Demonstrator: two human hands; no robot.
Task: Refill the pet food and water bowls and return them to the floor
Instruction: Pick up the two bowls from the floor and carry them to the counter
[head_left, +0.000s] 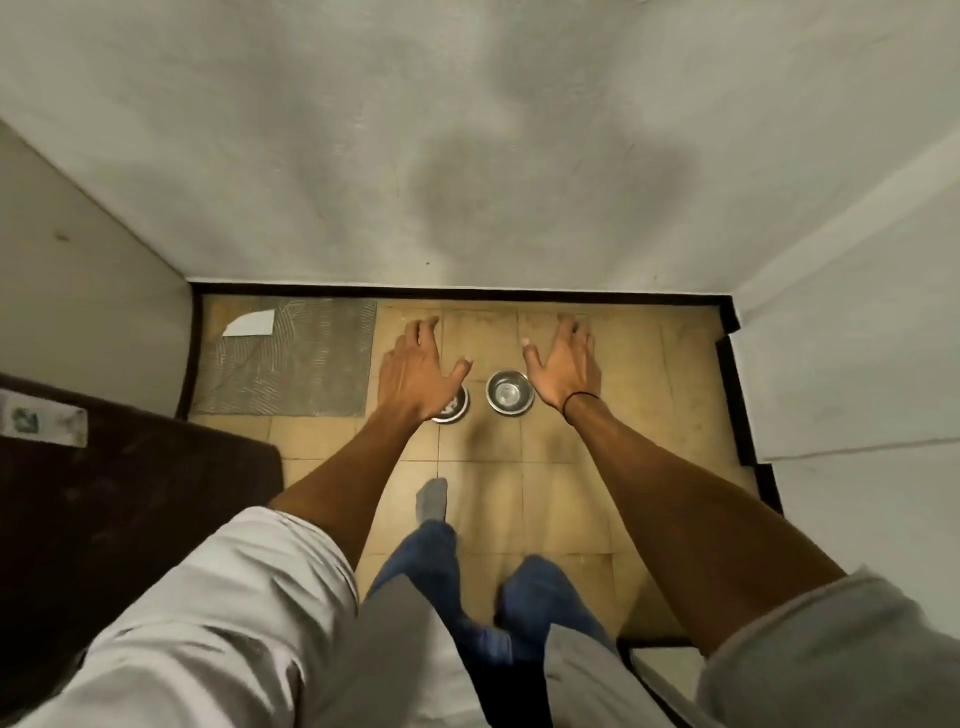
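Both arms are out over the floor, and the two steel bowls sit side by side on the tiles near the far wall. The right bowl is in plain sight, shiny inside, and looks empty or close to it; I can't tell if there's water in the bottom. The left bowl is mostly hidden behind the left hand, so its contents are anyone's guess.

Both hands are spread wide, fingers splayed, holding nothing. The left hand hangs over its bowl; the right hand hangs just right of the other. They look well above the floor, so contact isn't made.

My read: this is the reach to pick the bowls up, with the refill not yet begun.

What could go wrong? A one-handed grab on a slick steel rim could slip and send a bowl clattering. If there is leftover water, a tilted lift would slop it onto the tiles, and the socked foot close behind is set up for a skid. The mat to the left is clear of the reach.
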